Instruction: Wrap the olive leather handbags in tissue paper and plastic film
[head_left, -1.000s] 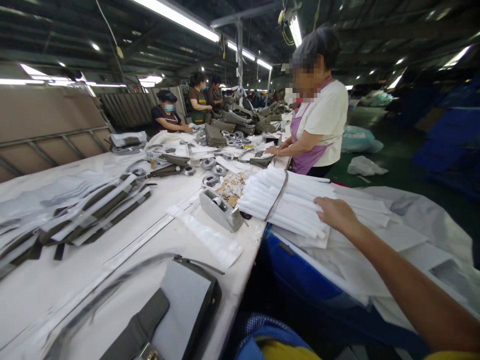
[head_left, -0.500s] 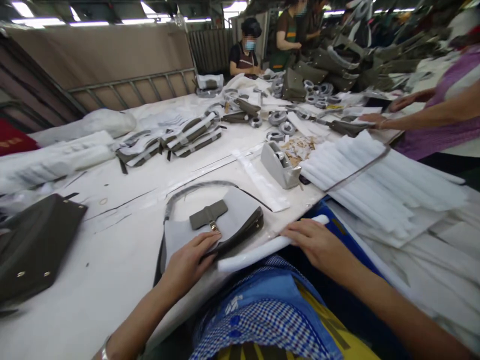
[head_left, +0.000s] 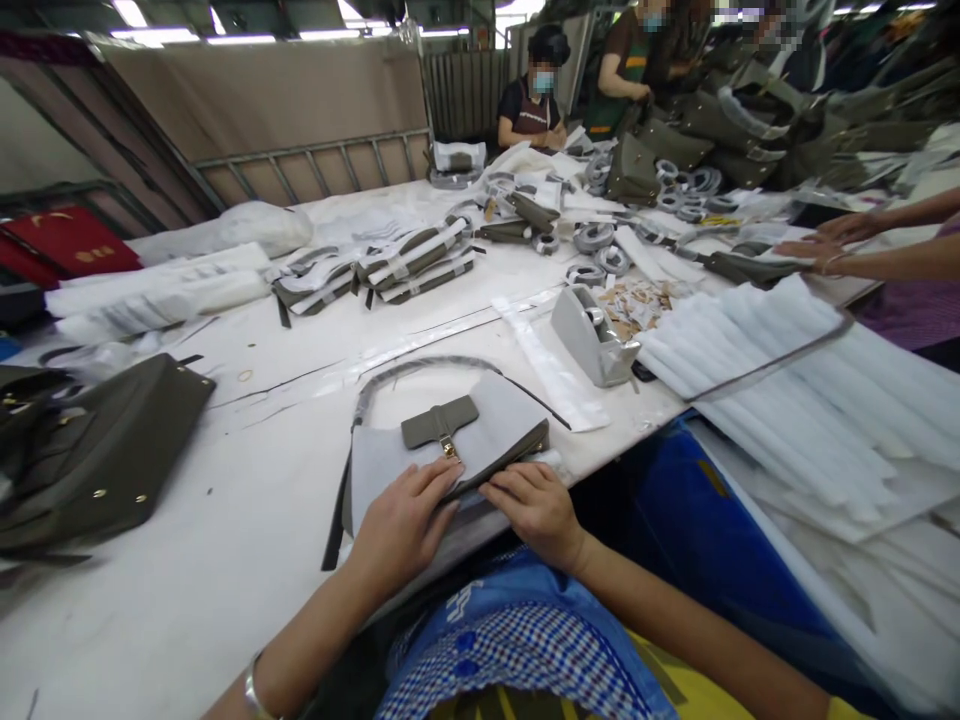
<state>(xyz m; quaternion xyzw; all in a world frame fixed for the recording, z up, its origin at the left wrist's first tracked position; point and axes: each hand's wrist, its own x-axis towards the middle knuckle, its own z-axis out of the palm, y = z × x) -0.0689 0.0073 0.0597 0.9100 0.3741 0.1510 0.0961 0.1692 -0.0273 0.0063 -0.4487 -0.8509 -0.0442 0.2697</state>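
Note:
A dark olive handbag [head_left: 517, 455] lies on the table in front of me, a pale grey sheet [head_left: 495, 410] covering much of its upper side. Its flap tab [head_left: 439, 422] with a gold clasp rests on that sheet, and the wrapped handle [head_left: 405, 366] arches toward the far side. My left hand [head_left: 401, 520] grips the near edge below the clasp, fingers on top. Beside it, the curled fingers of my right hand [head_left: 536, 505] hold the same edge. White foam [head_left: 553, 459] peeks out past my right fingers; the rest of it is hidden by the bag and hand.
A grey tape dispenser [head_left: 592, 335] and a white strip [head_left: 555, 370] lie beyond the bag. Stacked white foam sheets [head_left: 757, 370] are at right, above a blue bin [head_left: 675, 510]. Another olive bag [head_left: 112, 460] stands left. Co-workers sit or stand across the table; another's hands [head_left: 832, 245] work at right.
My right hand has moved left, from the white foam roll to the bag's near edge. The roll, formerly in plain sight along that edge, is now mostly hidden. The view has swung slightly right-to-left.

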